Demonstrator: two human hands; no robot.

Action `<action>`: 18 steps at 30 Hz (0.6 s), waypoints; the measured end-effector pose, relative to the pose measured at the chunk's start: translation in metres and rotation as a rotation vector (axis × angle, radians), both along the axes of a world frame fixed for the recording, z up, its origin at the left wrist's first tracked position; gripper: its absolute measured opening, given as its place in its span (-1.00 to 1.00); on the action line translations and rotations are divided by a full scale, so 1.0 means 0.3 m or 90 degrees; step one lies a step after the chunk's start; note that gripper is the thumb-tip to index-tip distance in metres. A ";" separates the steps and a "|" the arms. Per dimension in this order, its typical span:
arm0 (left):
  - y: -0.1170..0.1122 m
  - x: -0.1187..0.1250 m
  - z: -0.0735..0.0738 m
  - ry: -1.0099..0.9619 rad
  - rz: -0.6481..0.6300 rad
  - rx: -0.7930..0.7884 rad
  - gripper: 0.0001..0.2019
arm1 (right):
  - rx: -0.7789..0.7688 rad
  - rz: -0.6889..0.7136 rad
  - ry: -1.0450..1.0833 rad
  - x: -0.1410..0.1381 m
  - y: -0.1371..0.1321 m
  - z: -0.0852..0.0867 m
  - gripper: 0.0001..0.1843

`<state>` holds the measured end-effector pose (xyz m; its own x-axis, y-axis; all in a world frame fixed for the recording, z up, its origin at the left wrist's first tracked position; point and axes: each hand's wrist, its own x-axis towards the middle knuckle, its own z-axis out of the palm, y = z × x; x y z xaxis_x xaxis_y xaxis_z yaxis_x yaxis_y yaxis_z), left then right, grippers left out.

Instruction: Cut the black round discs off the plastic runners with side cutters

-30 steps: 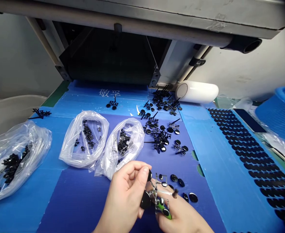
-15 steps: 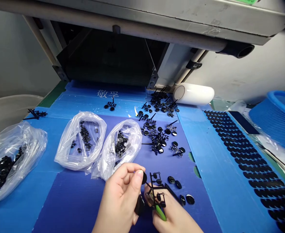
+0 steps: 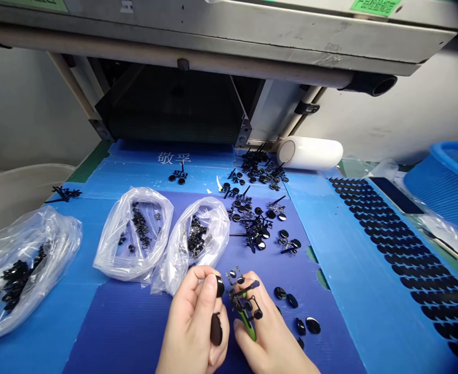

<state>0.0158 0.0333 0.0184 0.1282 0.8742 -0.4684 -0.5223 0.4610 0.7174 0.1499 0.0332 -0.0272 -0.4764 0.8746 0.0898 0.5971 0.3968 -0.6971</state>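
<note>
My left hand (image 3: 197, 324) is closed, with a glossy black disc (image 3: 220, 286) pinched at the thumb and index finger. A second black oval disc (image 3: 216, 329) shows lower down, against its curled fingers. My right hand (image 3: 270, 324) is wrapped around green-handled nippers (image 3: 248, 327), whose jaws are mostly hidden. A black plastic sprue (image 3: 244, 293) with small parts on its branches sits at the fingers of that hand, a small gap from the left hand's disc. Several loose black discs (image 3: 313, 325) lie right of my right hand.
Open clear bags (image 3: 112, 259) of small black parts stand at left. More sprues (image 3: 256, 228) lie beyond my hands, near a white cylinder (image 3: 310, 153). Rows of black discs (image 3: 400, 254) line the right side, by a blue basket (image 3: 447, 182). A machine frame (image 3: 213, 31) overhangs the back.
The sprue has turned and moved away from my left hand with the right hand, leaving a gap to the pinched disc. The camera view has shifted slightly.
</note>
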 end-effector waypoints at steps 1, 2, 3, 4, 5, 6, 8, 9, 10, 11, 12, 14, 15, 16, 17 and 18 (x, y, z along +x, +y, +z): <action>-0.002 -0.001 0.000 -0.007 0.001 -0.003 -0.90 | -0.010 0.000 0.003 -0.003 0.001 0.002 -0.69; -0.005 -0.002 -0.001 -0.013 0.005 -0.005 -0.89 | -0.022 -0.001 0.006 -0.007 0.002 0.004 -0.71; -0.008 -0.003 -0.002 -0.021 0.013 -0.006 -0.89 | -0.034 -0.002 0.008 -0.011 0.004 0.005 -0.72; -0.012 -0.004 -0.004 -0.028 0.022 -0.006 -0.88 | -0.043 -0.002 0.008 -0.015 0.005 0.007 -0.73; -0.016 -0.004 -0.006 -0.036 0.030 -0.006 -0.88 | -0.048 -0.002 0.005 -0.019 0.006 0.009 -0.73; -0.020 -0.006 -0.008 -0.042 0.038 -0.006 -0.88 | -0.049 0.002 0.001 -0.023 0.006 0.011 -0.73; -0.031 -0.008 -0.011 -0.053 0.048 -0.006 -0.87 | -0.047 0.009 -0.008 -0.032 0.005 0.016 -0.73; -0.037 -0.010 -0.012 -0.057 0.053 -0.007 -0.87 | -0.047 0.015 -0.012 -0.036 0.004 0.018 -0.73; -0.043 -0.013 -0.013 -0.061 0.059 -0.008 -0.87 | -0.047 0.022 -0.014 -0.041 0.002 0.019 -0.72; -0.050 -0.015 -0.013 -0.065 0.068 -0.010 -0.86 | -0.045 0.031 -0.018 -0.045 0.000 0.021 -0.71; -0.058 -0.018 -0.013 -0.070 0.078 -0.013 -0.86 | -0.044 0.038 -0.022 -0.049 -0.002 0.022 -0.71; -0.074 -0.024 -0.013 -0.081 0.100 -0.018 -0.85 | -0.041 0.052 -0.034 -0.058 -0.007 0.022 -0.71; -0.083 -0.028 -0.013 -0.086 0.110 -0.020 -0.85 | -0.041 0.058 -0.043 -0.063 -0.010 0.021 -0.72; -0.092 -0.031 -0.014 -0.090 0.120 -0.022 -0.85 | -0.040 0.064 -0.052 -0.068 -0.014 0.019 -0.73; -0.100 -0.035 -0.015 -0.091 0.131 -0.027 -0.85 | -0.039 0.070 -0.064 -0.073 -0.018 0.016 -0.73; -0.109 -0.039 -0.017 -0.091 0.144 -0.033 -0.85 | -0.039 0.076 -0.075 -0.078 -0.022 0.012 -0.73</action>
